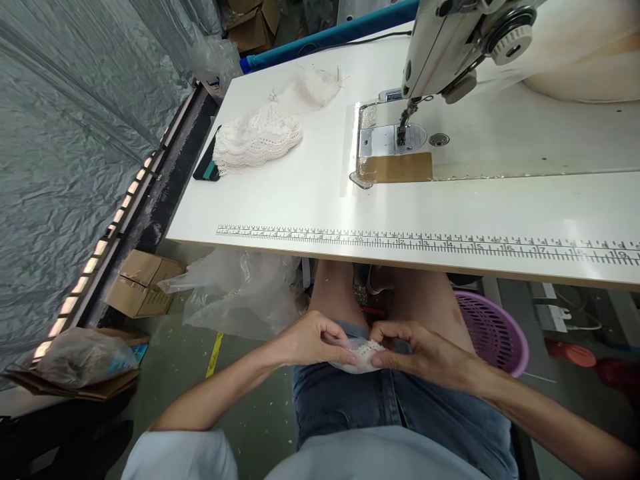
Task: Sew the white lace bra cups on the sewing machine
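Note:
Above my lap, a small piece of white lace fabric (361, 357) is pinched between both hands. My left hand (324, 340) grips its left side with thumb and fingers closed. On the other side my right hand (407, 347) holds the lace edge between thumb and fingers. Part of the fabric is hidden by the fingers. More white lace (257, 139) lies bunched on the left of the sewing table (300, 200), with a sheer white piece (317, 87) behind it.
A sewing machine (450, 47) stands on the table, its needle over a metal plate. A printed ruler (400, 241) runs along the front edge. Below are a purple basket (500, 333), a clear plastic bag (245, 293) and a cardboard box (143, 283).

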The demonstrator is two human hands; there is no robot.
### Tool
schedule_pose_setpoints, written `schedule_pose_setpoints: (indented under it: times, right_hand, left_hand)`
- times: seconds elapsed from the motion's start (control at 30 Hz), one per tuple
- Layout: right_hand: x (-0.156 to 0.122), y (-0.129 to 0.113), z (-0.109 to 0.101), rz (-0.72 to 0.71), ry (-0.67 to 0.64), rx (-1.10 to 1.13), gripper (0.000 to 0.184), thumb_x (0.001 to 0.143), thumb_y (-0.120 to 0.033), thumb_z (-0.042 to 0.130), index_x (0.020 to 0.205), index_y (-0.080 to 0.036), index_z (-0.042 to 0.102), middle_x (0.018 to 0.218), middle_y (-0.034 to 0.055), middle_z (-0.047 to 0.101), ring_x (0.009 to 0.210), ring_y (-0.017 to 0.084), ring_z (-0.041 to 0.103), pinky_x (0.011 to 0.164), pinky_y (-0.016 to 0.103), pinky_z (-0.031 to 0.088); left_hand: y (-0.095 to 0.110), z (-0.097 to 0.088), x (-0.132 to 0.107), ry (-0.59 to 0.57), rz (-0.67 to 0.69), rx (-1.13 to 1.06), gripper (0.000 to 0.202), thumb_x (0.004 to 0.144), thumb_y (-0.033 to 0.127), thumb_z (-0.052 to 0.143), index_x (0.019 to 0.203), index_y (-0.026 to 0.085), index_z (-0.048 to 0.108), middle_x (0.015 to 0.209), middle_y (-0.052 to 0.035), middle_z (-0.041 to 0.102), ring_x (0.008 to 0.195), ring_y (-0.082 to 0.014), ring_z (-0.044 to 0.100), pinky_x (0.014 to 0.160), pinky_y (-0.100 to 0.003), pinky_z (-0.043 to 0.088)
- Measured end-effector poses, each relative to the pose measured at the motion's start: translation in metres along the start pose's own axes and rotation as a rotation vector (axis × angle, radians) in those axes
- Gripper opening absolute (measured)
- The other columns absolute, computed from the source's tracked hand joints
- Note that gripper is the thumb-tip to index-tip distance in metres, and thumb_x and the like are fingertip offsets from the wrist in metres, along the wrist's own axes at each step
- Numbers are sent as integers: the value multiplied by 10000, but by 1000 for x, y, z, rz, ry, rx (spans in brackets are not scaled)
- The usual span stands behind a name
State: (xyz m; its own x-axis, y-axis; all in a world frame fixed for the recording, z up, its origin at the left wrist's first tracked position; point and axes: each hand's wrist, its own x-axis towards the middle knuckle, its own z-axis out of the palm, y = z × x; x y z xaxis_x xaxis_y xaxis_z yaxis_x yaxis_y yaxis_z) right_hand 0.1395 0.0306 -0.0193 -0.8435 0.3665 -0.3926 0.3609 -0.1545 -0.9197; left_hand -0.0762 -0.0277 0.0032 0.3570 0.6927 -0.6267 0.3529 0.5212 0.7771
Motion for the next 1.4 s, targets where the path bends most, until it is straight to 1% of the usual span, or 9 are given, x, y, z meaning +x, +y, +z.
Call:
schedule_pose_setpoints:
  times: [0.23,0.43,0.6,0.77,0.87,1.07,1.23,1.33,1.4]
  right_hand:
    - [-2,0,0,-22,-29,91,403,780,-567,581,753,-167,619,676,-8,522,644,129,437,582,246,331]
    - [0,4,2,-6,-49,137,413,768,-567,599,810,-159,649,720,10,564,691,151,493,615,258,364]
    - [2,7,5,-36,-6,174,389,765,-545,621,762,-160,678,720,7,554,674,136,474,596,251,348]
    - [2,6,6,-35,-32,219,376,762,-542,628,765,-172,692,729,4,545,662,130,470,595,253,352]
    - [2,4,6,-43,-10,175,404,769,-562,608,754,-165,682,722,8,548,672,135,470,599,255,348]
    - [2,-3,7,-97,44,-15,436,834,-560,510,715,-162,640,698,19,554,669,144,491,594,256,356]
    - [-5,-6,8,-72,121,-130,384,856,-498,503,680,-170,597,657,9,524,611,129,454,537,251,308]
    - [-8,-6,7,-36,127,-93,400,831,-528,529,672,-167,590,659,9,516,611,128,440,537,253,307]
    - [-9,-6,6,-20,124,-31,407,801,-550,561,675,-164,590,663,7,511,620,130,439,545,252,315]
  left_hand:
    - [3,2,-2,7,4,14,294,652,393,738,692,103,714,552,14,559,523,-63,393,476,-175,275]
    - [2,5,0,14,-2,-21,289,649,388,739,702,105,722,569,7,584,527,-67,417,500,-178,309]
    - [1,5,-3,19,-4,-53,294,645,395,744,692,106,716,554,17,568,519,-61,401,493,-176,297]
    - [1,4,-4,-4,-50,-66,304,633,398,751,694,103,716,565,8,573,523,-71,412,488,-186,302]
    - [1,2,-3,-13,-48,-96,292,629,381,756,711,104,714,606,0,599,559,-81,461,525,-183,340]
    - [9,5,1,-16,-9,-26,394,607,392,776,885,121,711,662,6,627,599,-88,486,549,-171,338]
    - [15,13,4,50,16,13,333,649,419,737,725,96,718,561,8,578,518,-65,397,478,-176,273]
    - [18,14,5,52,-12,-27,308,642,397,742,716,99,724,558,7,585,515,-63,406,478,-179,274]
    - [20,14,6,33,-70,-117,327,591,395,775,718,99,722,564,7,594,516,-66,435,498,-182,312]
